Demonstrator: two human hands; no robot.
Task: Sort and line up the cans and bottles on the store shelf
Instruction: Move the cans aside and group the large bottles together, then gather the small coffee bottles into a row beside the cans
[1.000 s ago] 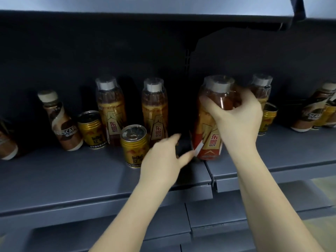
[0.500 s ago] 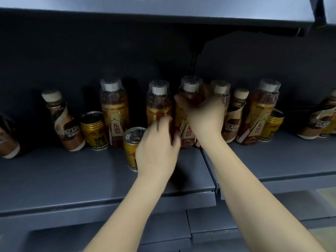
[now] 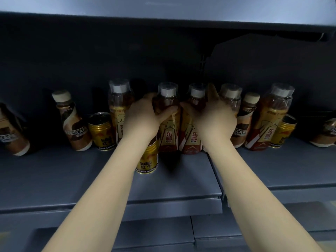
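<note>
Several amber energy-drink bottles with clear caps stand along the back of the grey shelf (image 3: 76,179). My left hand (image 3: 143,117) grips one of them (image 3: 168,135) around its shoulder. My right hand (image 3: 216,117) grips the bottle beside it (image 3: 191,137), fingers reaching between it and another bottle (image 3: 230,95). A gold Red Bull can (image 3: 148,159) stands in front, just under my left wrist. Another amber bottle (image 3: 118,106) stands left of my left hand.
Brown Nescafe bottles (image 3: 75,124) (image 3: 245,120) lean among the row, one more at the left edge (image 3: 11,135). Gold cans (image 3: 102,131) (image 3: 282,131) stand at the back. A further amber bottle (image 3: 269,124) stands right. An upper shelf (image 3: 163,8) hangs overhead.
My right hand brought a bottle from the front back into the row. My left hand rose from the shelf front past the can and took hold of the neighbouring bottle.
</note>
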